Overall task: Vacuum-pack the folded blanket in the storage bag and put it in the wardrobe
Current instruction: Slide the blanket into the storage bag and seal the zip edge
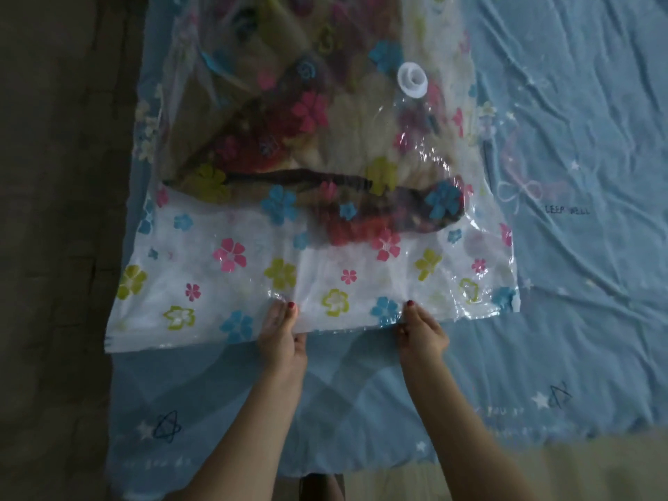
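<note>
A clear storage bag (202,276) printed with coloured flowers lies flat on a blue bed sheet (564,113). Inside it, filling the far part, is the folded blanket (289,139), cream with dark and red patterns. A white round valve (412,79) sits on the bag's top face, right of centre. My left hand (280,334) and my right hand (421,330) both pinch the bag's near edge, about a hand's width apart, thumbs on top. The near strip of the bag holds no blanket.
The sheet covers a bed that runs to the right and toward me, wrinkled, with printed stars and a bow. A dark floor (54,247) runs along the left side. A lighter floor strip (578,471) shows at the bottom right.
</note>
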